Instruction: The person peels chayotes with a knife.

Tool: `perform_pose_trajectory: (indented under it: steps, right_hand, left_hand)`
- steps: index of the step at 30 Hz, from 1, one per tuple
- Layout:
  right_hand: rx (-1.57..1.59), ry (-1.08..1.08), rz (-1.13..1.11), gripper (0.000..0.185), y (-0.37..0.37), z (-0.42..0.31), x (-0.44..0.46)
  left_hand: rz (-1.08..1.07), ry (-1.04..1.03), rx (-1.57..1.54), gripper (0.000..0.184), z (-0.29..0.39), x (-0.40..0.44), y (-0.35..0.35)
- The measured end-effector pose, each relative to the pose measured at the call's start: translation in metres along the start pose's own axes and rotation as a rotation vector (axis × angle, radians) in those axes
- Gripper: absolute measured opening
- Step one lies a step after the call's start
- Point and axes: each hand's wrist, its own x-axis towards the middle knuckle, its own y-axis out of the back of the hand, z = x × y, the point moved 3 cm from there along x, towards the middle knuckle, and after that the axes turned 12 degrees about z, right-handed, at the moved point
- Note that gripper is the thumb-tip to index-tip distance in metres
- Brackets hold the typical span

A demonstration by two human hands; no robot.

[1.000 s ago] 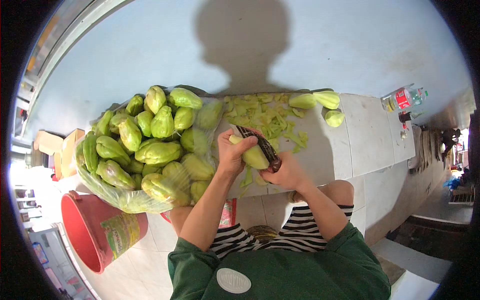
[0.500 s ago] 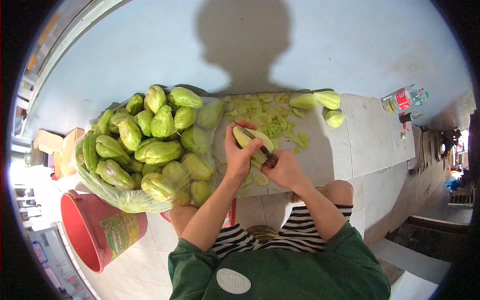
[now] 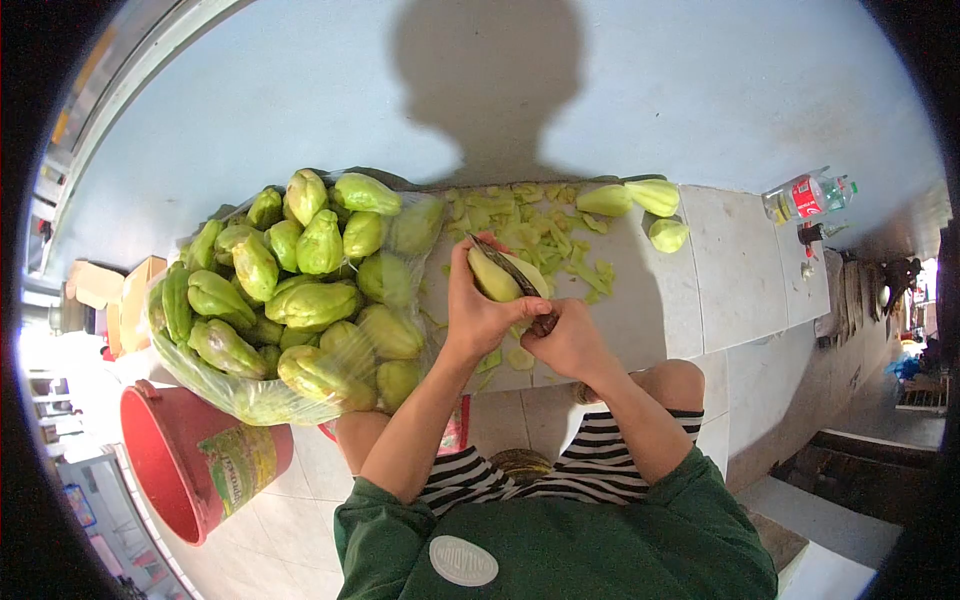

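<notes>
My left hand (image 3: 483,305) is wrapped round a pale green peeled chayote (image 3: 492,275) above the tiled bench. My right hand (image 3: 566,340) grips the handle of a dark knife (image 3: 517,276), whose blade lies along the chayote. Green peelings (image 3: 545,240) are scattered on the bench beyond my hands. To the left, a clear plastic bag (image 3: 265,402) holds several unpeeled chayotes (image 3: 313,302). Several pale peeled chayotes (image 3: 668,235) sit at the back, right of the peelings.
A red bucket (image 3: 165,470) stands at the lower left, with a cardboard box (image 3: 135,305) behind it. At the bench's right end are a clear plastic bottle (image 3: 810,196) with a red label and a small dark bottle (image 3: 812,234). A wall rises behind the bench.
The knife has turned from showing its broad patterned side to lying nearly edge-on along the chayote. The chayote has turned in my left hand, and my left thumb has moved toward the knife handle.
</notes>
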Motion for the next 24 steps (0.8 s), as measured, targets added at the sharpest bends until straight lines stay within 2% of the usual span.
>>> perform_pose_trajectory:
  steps: [9,11,14,17,20,24]
  right_hand:
    - [-0.032,-0.063,-0.033,0.021,-0.001,0.001,0.0]
    - [-0.023,-0.013,-0.011,0.02,-0.002,0.0,0.0]
    - [-0.048,-0.012,-0.01,0.019,0.002,-0.005,0.0]
    - [-0.072,0.004,0.003,0.019,0.0,0.001,0.0]
    - [-0.038,0.07,0.043,0.019,-0.003,0.007,0.001]
    - [-0.005,0.042,0.05,0.018,-0.003,0.003,-0.001]
  left_hand:
    - [-0.006,-0.042,0.019,0.12,0.003,0.001,0.0]
    - [-0.041,-0.149,0.079,0.13,0.004,0.002,0.0]
    - [-0.018,-0.062,0.018,0.141,0.013,-0.002,-0.003]
    - [-0.055,-0.122,0.064,0.149,0.018,-0.001,-0.005]
    - [-0.028,-0.107,0.037,0.152,0.015,-0.002,-0.005]
    - [-0.043,-0.084,0.025,0.154,0.019,0.0,-0.005]
